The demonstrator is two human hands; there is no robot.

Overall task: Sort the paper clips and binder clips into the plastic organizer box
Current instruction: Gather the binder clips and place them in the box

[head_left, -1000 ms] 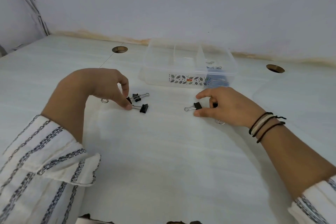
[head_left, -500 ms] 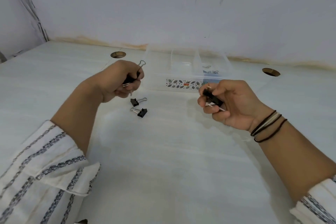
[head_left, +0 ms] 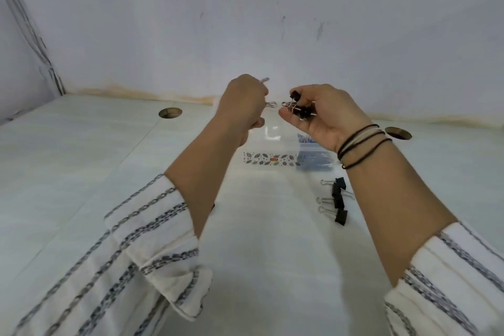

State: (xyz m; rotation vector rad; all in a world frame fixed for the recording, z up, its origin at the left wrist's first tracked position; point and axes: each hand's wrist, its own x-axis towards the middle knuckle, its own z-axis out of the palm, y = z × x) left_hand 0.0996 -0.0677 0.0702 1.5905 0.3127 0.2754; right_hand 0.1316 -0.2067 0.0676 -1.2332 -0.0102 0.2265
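Both hands hover above the clear plastic organizer box (head_left: 272,159), which has a leaf-pattern label on its front wall. My left hand (head_left: 245,101) grips binder clips; only their wire handles (head_left: 270,104) stick out of the fist. My right hand (head_left: 324,114) is turned palm up, its fingers curled around several black binder clips (head_left: 298,109). Blue paper clips (head_left: 313,154) fill the box's right compartment. More black binder clips (head_left: 338,199) lie on the table right of the box, beside my right forearm. My arms hide much of the box.
The white table (head_left: 259,240) has two round holes, one at the back left (head_left: 170,112) and one at the back right (head_left: 398,133). A stained wall (head_left: 245,22) stands right behind the box. A dark speck (head_left: 213,204) peeks out under my left forearm.
Both hands lifted off the table with binder clips and came together above the box. The view shifted, so a group of clips near my right forearm now shows.
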